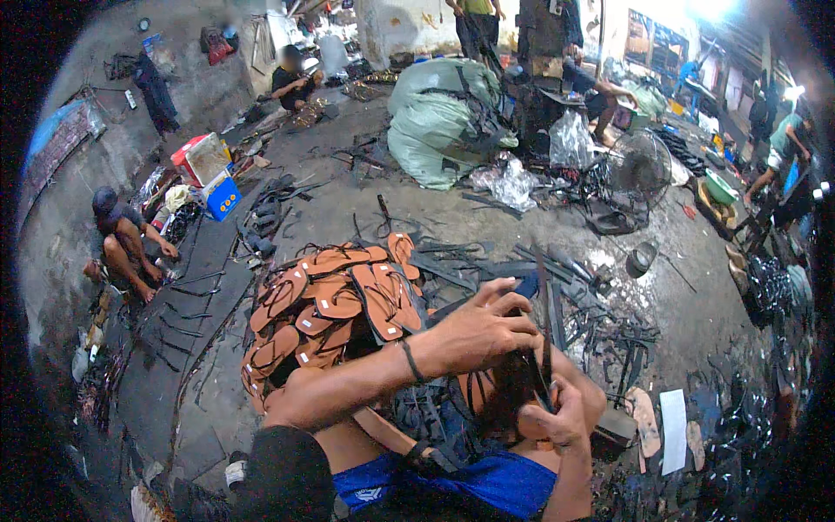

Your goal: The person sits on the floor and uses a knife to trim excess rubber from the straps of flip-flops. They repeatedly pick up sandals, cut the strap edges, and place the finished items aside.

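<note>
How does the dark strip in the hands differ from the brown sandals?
The dark strip is held by the left hand and right hand; the brown sandals lie heaped, unheld. The strip is narrow; the sandals are broad. The strip looks blackish, the sandals mostly brown. Both have some dark colour.

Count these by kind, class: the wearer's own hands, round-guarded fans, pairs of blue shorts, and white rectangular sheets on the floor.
Hands: 2 (left hand, right hand)
Fan: 1
Blue shorts: 1 pair
White sheet: 1
Total: 5
</note>
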Motion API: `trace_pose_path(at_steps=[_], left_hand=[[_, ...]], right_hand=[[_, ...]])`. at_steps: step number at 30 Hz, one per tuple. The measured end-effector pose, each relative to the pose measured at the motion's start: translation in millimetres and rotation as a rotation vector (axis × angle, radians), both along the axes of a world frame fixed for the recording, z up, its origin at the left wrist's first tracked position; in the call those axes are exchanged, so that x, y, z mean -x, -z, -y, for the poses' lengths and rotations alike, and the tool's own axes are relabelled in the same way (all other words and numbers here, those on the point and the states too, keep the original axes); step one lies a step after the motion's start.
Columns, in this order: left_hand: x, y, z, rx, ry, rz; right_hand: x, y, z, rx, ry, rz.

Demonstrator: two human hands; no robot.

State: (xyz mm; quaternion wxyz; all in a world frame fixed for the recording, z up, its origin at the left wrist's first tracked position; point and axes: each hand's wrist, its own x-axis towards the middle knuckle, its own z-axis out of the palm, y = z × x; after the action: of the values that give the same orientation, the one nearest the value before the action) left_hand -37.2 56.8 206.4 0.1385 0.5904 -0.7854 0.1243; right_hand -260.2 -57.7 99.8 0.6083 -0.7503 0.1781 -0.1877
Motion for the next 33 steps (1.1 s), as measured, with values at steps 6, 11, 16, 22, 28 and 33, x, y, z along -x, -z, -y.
trace_pose_path(at_steps=[6, 11, 16, 22, 28, 33], left_hand=[[60.0, 134.0, -54.3, -0.009, -0.363, -0.606], [104.7, 165.9, -82.1, -0.376, -0.487, 0.067], [88.4, 212.1, -49.6, -0.28, -0.615, -0.178], [97.7, 215.0, -19.5, -0.248, -0.616, -0.141], [76.8, 202.0, 7.2, -0.072, -0.453, -0.084], [60.8, 192.1, 15.5, -0.121, -0.459, -0.156]], right_hand=[[2.5, 79.6, -19.9, -0.743, 0.446, 0.049], [-0.4, 130.6, -2.4, -0.862, 0.256, -0.142], [13.0, 140.3, 13.2, -0.409, 0.395, -0.312], [83.6, 55.9, -42.3, -0.519, 0.377, -0.31], [104.1, 68.6, -97.6, -0.222, 0.323, -0.423], [98.1, 54.2, -102.9, -0.122, 0.276, -0.604]])
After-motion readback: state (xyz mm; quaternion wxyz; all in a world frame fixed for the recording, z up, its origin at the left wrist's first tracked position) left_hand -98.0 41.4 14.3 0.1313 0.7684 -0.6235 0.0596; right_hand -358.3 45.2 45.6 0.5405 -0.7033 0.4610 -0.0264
